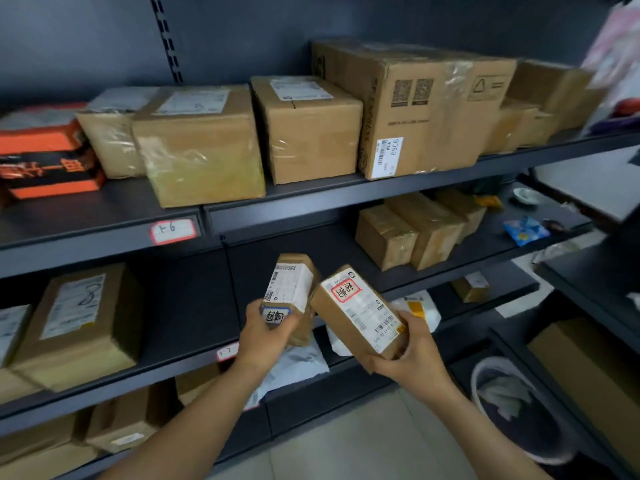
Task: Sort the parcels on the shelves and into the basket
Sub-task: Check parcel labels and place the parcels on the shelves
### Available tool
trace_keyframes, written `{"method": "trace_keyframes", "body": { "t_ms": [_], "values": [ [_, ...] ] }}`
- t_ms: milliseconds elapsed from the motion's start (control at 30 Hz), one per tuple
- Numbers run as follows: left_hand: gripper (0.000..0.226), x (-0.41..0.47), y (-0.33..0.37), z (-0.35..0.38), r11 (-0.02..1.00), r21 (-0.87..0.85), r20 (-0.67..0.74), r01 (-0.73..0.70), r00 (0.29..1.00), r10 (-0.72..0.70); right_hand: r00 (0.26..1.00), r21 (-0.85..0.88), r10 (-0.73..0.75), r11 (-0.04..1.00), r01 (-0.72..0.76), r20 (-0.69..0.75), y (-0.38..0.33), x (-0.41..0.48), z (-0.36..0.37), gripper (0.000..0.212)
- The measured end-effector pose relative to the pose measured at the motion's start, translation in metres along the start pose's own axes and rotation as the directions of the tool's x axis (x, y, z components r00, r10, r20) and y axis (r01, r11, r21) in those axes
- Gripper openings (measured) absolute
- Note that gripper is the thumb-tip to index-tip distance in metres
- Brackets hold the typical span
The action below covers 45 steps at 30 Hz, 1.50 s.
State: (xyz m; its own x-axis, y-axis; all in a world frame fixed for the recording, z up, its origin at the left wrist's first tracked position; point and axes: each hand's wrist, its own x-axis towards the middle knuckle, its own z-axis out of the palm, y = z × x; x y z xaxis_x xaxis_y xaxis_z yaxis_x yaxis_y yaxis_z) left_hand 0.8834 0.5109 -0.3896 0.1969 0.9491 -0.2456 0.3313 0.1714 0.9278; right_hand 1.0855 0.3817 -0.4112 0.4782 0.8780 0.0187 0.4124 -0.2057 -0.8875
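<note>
I hold two small brown cardboard parcels in front of the dark metal shelves [311, 195]. My left hand [266, 337] grips the one with a white shipping label and a blue-edged sticker [291, 289]. My right hand [415, 355] grips the other from below; this parcel [356, 310] carries a red-edged sticker and a barcode label. The two parcels touch at their upper corners. A round basket [485, 379] with white bags inside stands on the floor at the lower right.
The top shelf carries several taped cartons and an orange-black box [48, 161]. Three small boxes [415, 230] sit on the middle shelf at right, a labelled carton [79, 323] at left. White poly bags [298, 365] lie on the shelf under my hands. Another rack stands at right.
</note>
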Motion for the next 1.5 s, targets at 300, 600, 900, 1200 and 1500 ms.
{"method": "trace_keyframes", "body": {
  "t_ms": [300, 600, 900, 1200, 1500],
  "values": [
    [0.072, -0.088, -0.012, -0.029, 0.991, 0.001, 0.217, -0.131, 0.968, 0.128, 0.981, -0.040, 0.049, 0.998, -0.058, -0.188, -0.035, -0.134, -0.005, 0.100],
    [0.051, -0.174, -0.002, 0.021, 0.948, 0.122, 0.426, -0.295, 0.878, 0.218, 0.895, -0.087, 0.186, 0.967, -0.240, -0.406, -0.022, -0.278, -0.084, 0.091],
    [0.052, -0.300, 0.009, 0.132, 0.916, 0.100, 0.656, -0.388, 0.719, 0.232, 0.694, -0.016, 0.350, 0.887, -0.462, -0.630, 0.039, -0.434, -0.190, 0.100],
    [0.050, -0.450, -0.017, 0.269, 0.869, 0.144, 0.789, -0.474, 0.584, 0.188, 0.527, 0.057, 0.422, 0.817, -0.574, -0.738, 0.116, -0.601, -0.293, 0.095],
    [0.059, -0.514, -0.066, 0.356, 0.848, 0.228, 0.849, -0.479, 0.524, 0.068, 0.361, 0.196, 0.536, 0.724, -0.661, -0.763, 0.185, -0.686, -0.323, 0.102]
  ]
}}
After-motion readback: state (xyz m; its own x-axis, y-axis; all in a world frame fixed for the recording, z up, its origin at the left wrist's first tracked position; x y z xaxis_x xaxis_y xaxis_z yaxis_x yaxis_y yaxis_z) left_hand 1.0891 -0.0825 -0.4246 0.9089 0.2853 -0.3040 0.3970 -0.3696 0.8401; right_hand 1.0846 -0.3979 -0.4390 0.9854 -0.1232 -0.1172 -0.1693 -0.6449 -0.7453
